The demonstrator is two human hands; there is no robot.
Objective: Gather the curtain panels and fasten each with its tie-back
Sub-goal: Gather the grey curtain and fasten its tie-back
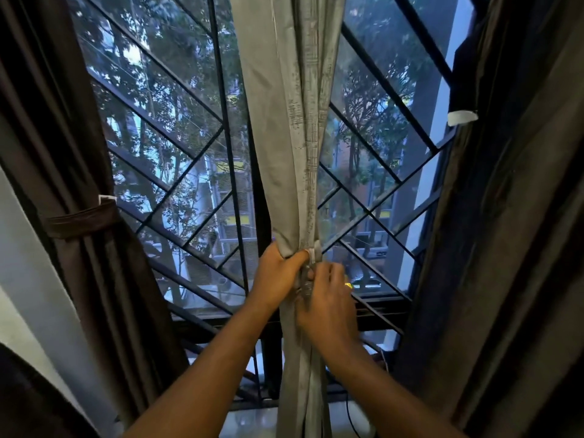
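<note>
A grey curtain panel [294,128] hangs gathered in the middle of the window. My left hand [278,273] is wrapped around the bunched fabric at waist height. My right hand [328,298] is right beside it, pinching a narrow grey tie-back strip [311,257] with a white end against the bundle. At the left a dark brown curtain [72,147] is bound by its brown tie-back [83,218]. A dark curtain [518,216] hangs at the right, with a white-tipped strap [462,117] sticking out at its edge.
Behind the curtains is a window with a black diagonal grille [196,159]; trees and buildings show outside. A dark sill [373,314] runs below. A pale wall [19,248] is at the left. A cable [350,415] hangs near the floor.
</note>
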